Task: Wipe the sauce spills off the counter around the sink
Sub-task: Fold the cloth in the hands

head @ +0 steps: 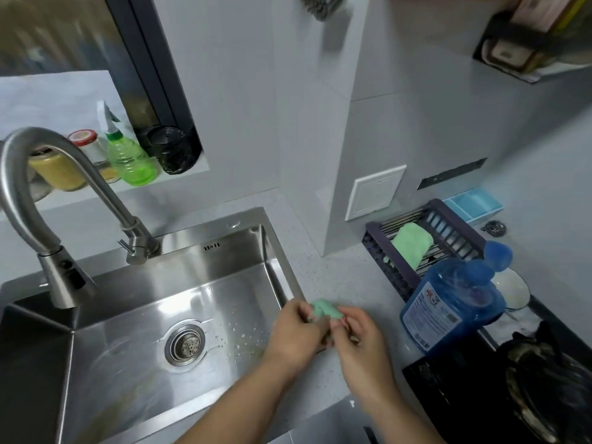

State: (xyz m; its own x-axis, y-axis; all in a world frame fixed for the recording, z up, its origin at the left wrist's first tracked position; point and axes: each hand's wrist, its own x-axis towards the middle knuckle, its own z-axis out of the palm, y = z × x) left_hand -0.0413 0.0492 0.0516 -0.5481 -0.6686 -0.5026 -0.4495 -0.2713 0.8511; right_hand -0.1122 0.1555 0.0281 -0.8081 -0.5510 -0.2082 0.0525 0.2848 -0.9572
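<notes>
Both hands meet over the right rim of the steel sink (275, 267). My left hand (296, 334) and my right hand (360, 341) together grip a small bunched green cloth (325, 310); only its top shows above the fingers. The pale speckled counter (346, 277) runs right of the sink. No sauce spill is plainly visible on it; faint brownish streaks and water drops lie in the sink basin near the drain (185, 345).
A curved steel faucet (38, 200) stands at the sink's back left. A blue detergent bottle (448, 306) sits right of my hands, behind it a dark rack (378, 248) holding another green cloth (411, 245). Jars and a green spray bottle (128, 155) line the window ledge. A black stove (512, 379) is at right.
</notes>
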